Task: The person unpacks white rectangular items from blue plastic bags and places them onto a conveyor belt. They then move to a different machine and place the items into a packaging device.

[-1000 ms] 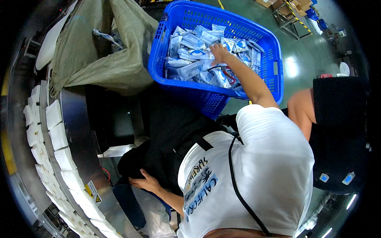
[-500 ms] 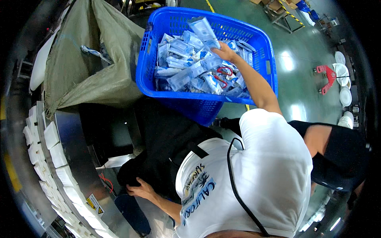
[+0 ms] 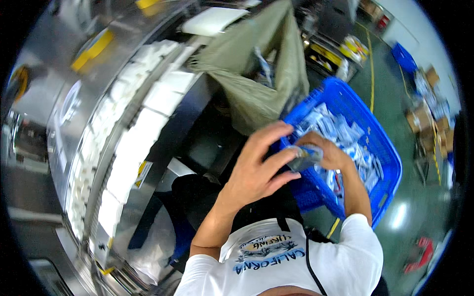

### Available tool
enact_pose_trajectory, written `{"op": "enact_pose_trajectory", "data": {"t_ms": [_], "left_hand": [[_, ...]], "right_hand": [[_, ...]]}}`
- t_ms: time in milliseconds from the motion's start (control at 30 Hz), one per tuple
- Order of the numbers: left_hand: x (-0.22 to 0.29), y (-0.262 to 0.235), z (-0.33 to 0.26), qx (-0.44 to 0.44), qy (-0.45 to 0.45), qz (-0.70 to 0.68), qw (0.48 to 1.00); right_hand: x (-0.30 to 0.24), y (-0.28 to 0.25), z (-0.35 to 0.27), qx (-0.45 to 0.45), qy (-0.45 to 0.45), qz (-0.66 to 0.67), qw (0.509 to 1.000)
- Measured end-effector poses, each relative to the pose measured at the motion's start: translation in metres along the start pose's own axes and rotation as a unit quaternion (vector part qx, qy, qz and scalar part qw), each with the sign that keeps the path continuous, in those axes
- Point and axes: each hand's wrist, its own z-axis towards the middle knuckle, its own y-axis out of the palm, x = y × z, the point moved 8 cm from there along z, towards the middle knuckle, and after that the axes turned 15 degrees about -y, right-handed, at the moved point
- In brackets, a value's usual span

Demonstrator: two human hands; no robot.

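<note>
The blue basket (image 3: 382,143) is the landmark: it looks far from emptied, many sachets (image 3: 345,133) lying in it, so most of the sorting seems left. Left of the basket hangs a green sack (image 3: 252,84), beyond it a steel machine (image 3: 74,128) with white blocks. At the basket's near-left rim both hands meet. The left hand (image 3: 256,167) and right hand (image 3: 328,153) together pinch one sachet (image 3: 305,157) between fingertips, just above the rim.
</note>
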Motion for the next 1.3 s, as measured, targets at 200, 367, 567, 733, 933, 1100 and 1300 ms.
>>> {"op": "enact_pose_trajectory", "data": {"t_ms": [200, 367, 567, 733, 933, 1100, 1300], "left_hand": [[-0.018, -0.029, -0.051, 0.058, -0.122, -0.015, 0.991], [-0.022, -0.077, -0.096, 0.203, -0.172, -0.006, 0.964], [-0.010, -0.115, -0.151, 0.300, -0.182, -0.013, 0.936], [-0.073, -0.115, -0.241, 0.385, -0.349, -0.156, 0.840], [-0.142, -0.058, -0.293, 0.243, -0.447, -0.455, 0.731], [-0.158, -0.015, -0.292, 0.164, -0.432, -0.607, 0.646], [-0.207, 0.020, -0.313, 0.237, -0.482, -0.542, 0.647]], "right_hand": [[-0.011, 0.056, 0.046, -0.124, -0.026, 0.096, 0.987], [-0.013, 0.098, 0.077, -0.156, -0.019, 0.135, 0.978], [-0.003, 0.118, 0.075, -0.146, -0.042, -0.036, 0.988], [-0.002, 0.115, 0.064, -0.174, 0.103, 0.065, 0.977], [-0.081, 0.084, 0.095, -0.468, 0.195, 0.084, 0.858], [-0.091, 0.092, 0.084, -0.529, 0.255, 0.206, 0.783], [-0.062, 0.096, 0.088, -0.536, 0.220, 0.033, 0.815]]}}
